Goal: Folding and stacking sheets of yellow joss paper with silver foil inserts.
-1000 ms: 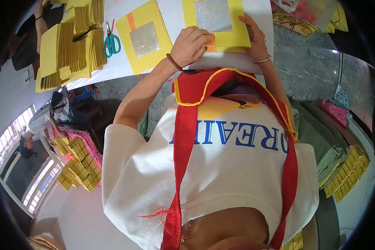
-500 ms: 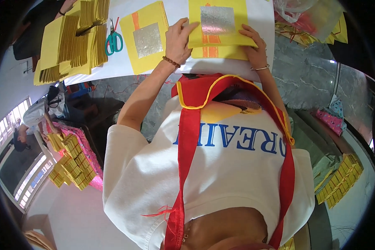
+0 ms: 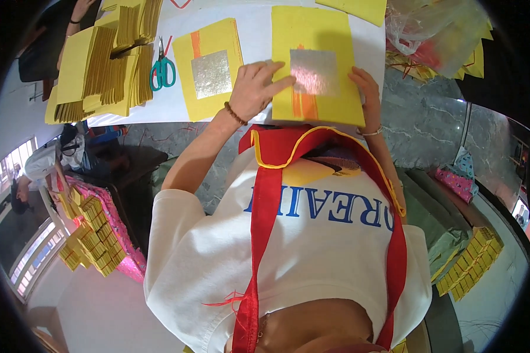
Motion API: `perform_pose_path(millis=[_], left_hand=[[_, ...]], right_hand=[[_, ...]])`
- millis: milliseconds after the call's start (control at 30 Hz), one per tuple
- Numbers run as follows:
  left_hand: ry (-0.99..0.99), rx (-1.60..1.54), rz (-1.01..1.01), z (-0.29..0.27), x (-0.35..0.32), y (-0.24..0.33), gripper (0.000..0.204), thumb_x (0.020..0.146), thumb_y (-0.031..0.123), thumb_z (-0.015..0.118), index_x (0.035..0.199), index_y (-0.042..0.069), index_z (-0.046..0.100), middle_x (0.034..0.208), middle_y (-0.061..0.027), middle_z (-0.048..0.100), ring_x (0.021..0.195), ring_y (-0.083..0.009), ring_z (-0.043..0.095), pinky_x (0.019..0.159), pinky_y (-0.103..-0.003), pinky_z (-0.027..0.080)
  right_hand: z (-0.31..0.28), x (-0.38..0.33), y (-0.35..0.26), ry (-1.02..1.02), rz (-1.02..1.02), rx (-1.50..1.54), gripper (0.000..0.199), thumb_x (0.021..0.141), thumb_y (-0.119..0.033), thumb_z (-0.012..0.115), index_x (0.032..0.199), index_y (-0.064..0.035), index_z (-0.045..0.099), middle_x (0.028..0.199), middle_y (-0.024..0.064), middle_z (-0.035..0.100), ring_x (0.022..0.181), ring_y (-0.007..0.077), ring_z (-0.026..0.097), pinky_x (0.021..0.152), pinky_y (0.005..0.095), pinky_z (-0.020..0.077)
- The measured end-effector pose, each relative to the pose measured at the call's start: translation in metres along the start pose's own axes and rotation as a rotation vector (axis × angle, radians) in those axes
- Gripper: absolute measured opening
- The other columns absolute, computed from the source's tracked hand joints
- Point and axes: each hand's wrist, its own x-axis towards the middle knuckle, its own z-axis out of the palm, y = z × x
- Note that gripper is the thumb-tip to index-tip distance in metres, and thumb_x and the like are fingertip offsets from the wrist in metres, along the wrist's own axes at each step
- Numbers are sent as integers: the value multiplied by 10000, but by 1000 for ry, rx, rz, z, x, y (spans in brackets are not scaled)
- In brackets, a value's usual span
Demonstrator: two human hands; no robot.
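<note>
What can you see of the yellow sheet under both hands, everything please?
The yellow sheet is a rectangular, thin piece of what looks like paper, lying flat on the white tabletop. A square of silvery foil sits near its middle, with an orange stripe running from the foil to the near edge. The left hand rests on its left edge, a fingertip reaching onto the foil. The right hand presses its right edge. A similar sheet lies apart, to its left.

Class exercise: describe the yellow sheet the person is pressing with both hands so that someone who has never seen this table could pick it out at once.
Start at the white table. Right of the scissors lie two yellow sheets with silver squares. Take the yellow sheet on the right, with the left hand and right hand on it; the other sheet lies untouched.
</note>
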Motion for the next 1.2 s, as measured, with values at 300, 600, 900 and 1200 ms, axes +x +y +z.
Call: perform_pose_path(millis=[300,600,900,1200], left_hand=[[-53,-373,-133,-9,-14,12,260,750,86,555,1005,120,596,946,-70,587,939,-228,536,783,-332,377],[96,-738,-733,23,-7,14,170,877,172,528,929,12,554,735,-174,540,685,-331,529,591,-378,420],[-24,-1099,-1175,23,9,2,147,835,130,589,764,13,535,546,22,458,459,-45,407,407,-225,313],[65,-1213,-1201,18,12,1,190,814,88,609,958,20,505,598,24,483,495,-47,414,435,-205,330]], right_hand=[[-14,-8,-12,-234,-52,-71,272,699,-190,641,957,-108,615,1118,75,598,1132,281,490,891,387,337],[15,19,-8,-148,594,537,392,778,-189,656,1120,-45,530,917,109,631,825,177,607,658,277,444],[24,26,-10,-92,612,175,442,766,-235,655,1179,-124,541,811,100,655,725,169,629,658,271,471],[28,31,-8,-64,634,153,344,763,-264,626,1085,-142,621,851,138,657,768,279,636,696,341,482]])
